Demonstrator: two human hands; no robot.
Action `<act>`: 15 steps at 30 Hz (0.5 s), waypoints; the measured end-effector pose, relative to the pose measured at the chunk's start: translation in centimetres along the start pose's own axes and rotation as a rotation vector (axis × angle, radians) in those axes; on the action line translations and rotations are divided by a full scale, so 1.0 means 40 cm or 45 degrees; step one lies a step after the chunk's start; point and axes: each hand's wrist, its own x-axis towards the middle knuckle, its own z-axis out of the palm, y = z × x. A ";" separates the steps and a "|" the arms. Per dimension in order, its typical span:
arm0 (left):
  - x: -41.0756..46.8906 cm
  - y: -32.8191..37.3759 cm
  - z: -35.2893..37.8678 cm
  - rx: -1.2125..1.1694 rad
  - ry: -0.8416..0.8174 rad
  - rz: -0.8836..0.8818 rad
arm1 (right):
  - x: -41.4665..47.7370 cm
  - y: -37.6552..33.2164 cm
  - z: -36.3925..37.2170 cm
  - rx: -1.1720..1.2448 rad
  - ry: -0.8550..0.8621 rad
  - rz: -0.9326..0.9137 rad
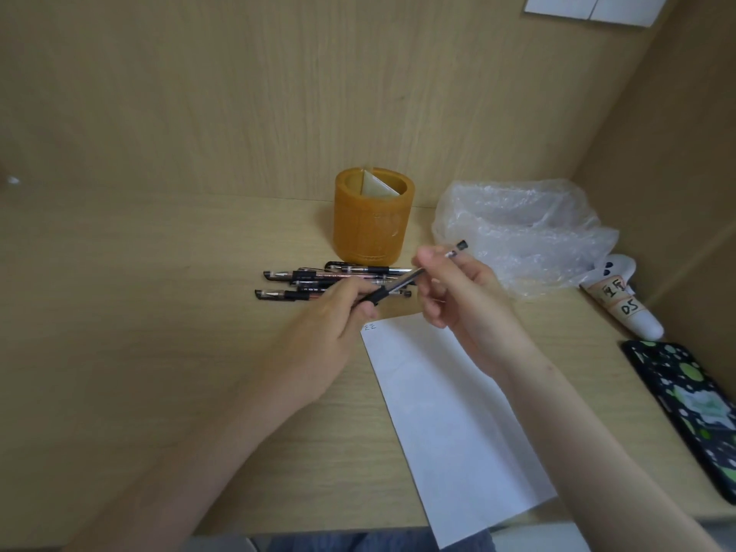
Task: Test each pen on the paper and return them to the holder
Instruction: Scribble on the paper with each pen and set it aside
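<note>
over the paper [450,412], both hands hold one pen [402,281].

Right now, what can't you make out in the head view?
Head view:
- holder interior: its own wall hides the bottom.
- held pen: left hand and right hand cover parts of it; cap on or off unclear.
- loose pens: count unsure, left hand overlaps them.
- marks on paper: too small to read.
- patterned case: cut off by right edge.

desk [159,312] | holder [372,221] | loose pens [294,280] | paper [438,412] | plastic bag [525,233] | tube [625,308] | phone [693,404]
</note>
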 end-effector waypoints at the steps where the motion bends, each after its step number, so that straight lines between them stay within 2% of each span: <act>1: 0.006 0.001 0.002 -0.036 -0.068 -0.008 | 0.003 0.007 0.009 -0.091 -0.026 -0.001; 3: 0.013 0.007 0.002 -0.070 -0.140 -0.014 | 0.008 0.017 0.027 -0.208 -0.054 0.008; 6: 0.019 0.007 -0.008 -0.113 -0.065 -0.034 | 0.012 0.020 0.036 -0.159 -0.057 0.017; 10: 0.014 0.011 -0.020 -0.227 -0.069 -0.042 | 0.015 0.025 0.026 -0.114 -0.082 0.001; 13: 0.008 0.011 -0.013 -0.156 -0.039 -0.133 | 0.022 0.032 0.006 -0.029 0.066 0.024; 15: -0.002 -0.004 -0.007 0.015 0.012 -0.165 | 0.028 0.026 -0.018 0.067 0.151 0.062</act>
